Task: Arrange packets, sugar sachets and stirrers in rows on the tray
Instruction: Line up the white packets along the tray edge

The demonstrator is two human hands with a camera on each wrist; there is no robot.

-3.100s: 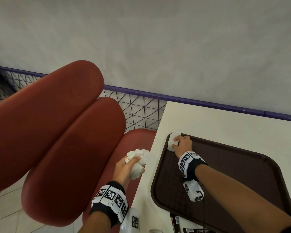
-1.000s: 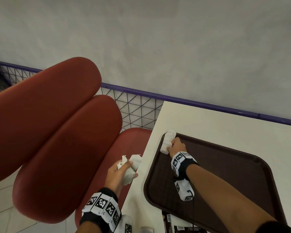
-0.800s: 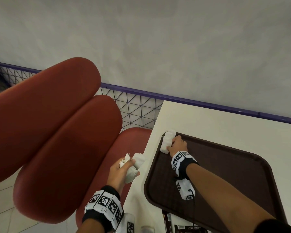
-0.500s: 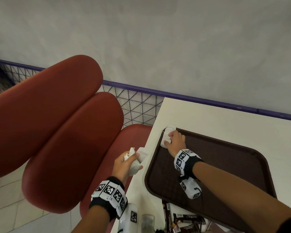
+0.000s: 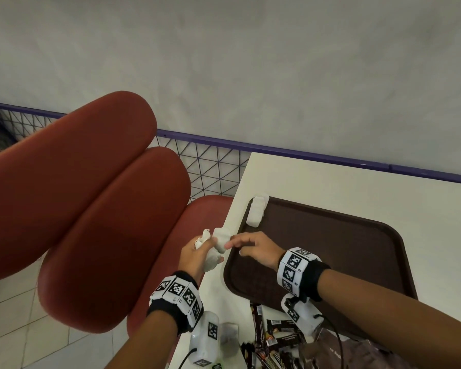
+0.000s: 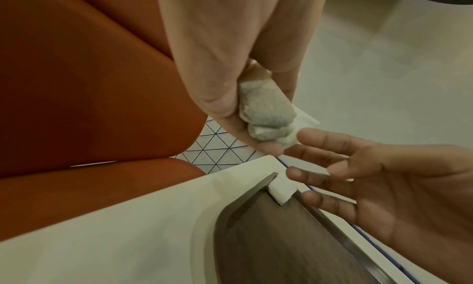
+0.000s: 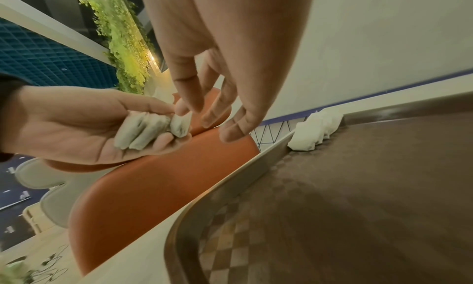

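Note:
My left hand point(image 5: 196, 253) grips a bunch of white sugar sachets point(image 5: 217, 245) just off the table's left edge, also seen as sachets point(image 6: 266, 116) and sachets point(image 7: 151, 130) in the wrist views. My right hand point(image 5: 253, 247) hovers over the near left part of the dark brown tray point(image 5: 343, 249). Its fingers point(image 6: 330, 144) are stretched out and spread, with the tips at the bunch and nothing held. A small stack of white sachets point(image 5: 256, 214) lies against the tray's far left corner, visible too as the stack point(image 7: 317, 130).
Dark chocolate-coloured packets point(image 5: 274, 334) lie in a heap at the table's near edge, below the tray. A red padded seat point(image 5: 104, 222) stands left of the white table point(image 5: 330, 182). A purple rail with wire mesh point(image 5: 213, 166) runs along the wall.
My right hand let go of the sachets at the tray's far left corner and drew back to the bunch in my left hand. The left hand kept its grip and came closer to the table edge.

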